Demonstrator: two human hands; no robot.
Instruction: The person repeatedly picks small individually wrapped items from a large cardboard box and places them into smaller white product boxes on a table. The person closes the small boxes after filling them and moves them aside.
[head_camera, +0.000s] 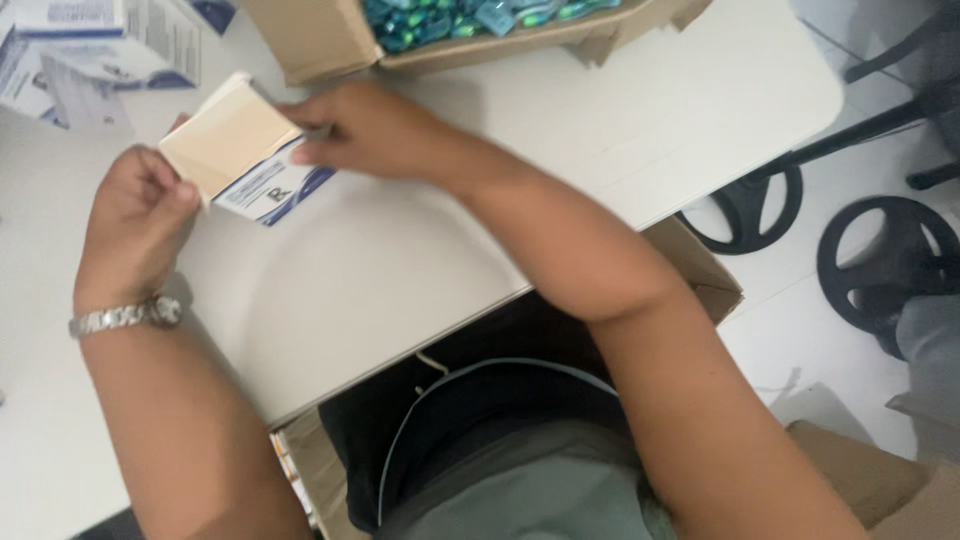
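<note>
Above a white tabletop (400, 270), a small white-and-blue carton (245, 150) is held at both ends — left hand (135, 225) with its grip clamped on the open flap end, right hand (365, 130) pinching the other end — near a cardboard box (320, 40) of teal sachets (450, 18).

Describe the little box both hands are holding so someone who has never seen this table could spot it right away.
On the white table, below the big brown cardboard box of blue-green packets, look between the left hand and right hand. The small carton there is opened up, its plain tan inside showing, unlike the flat white-and-blue cartons at the far left.
</note>
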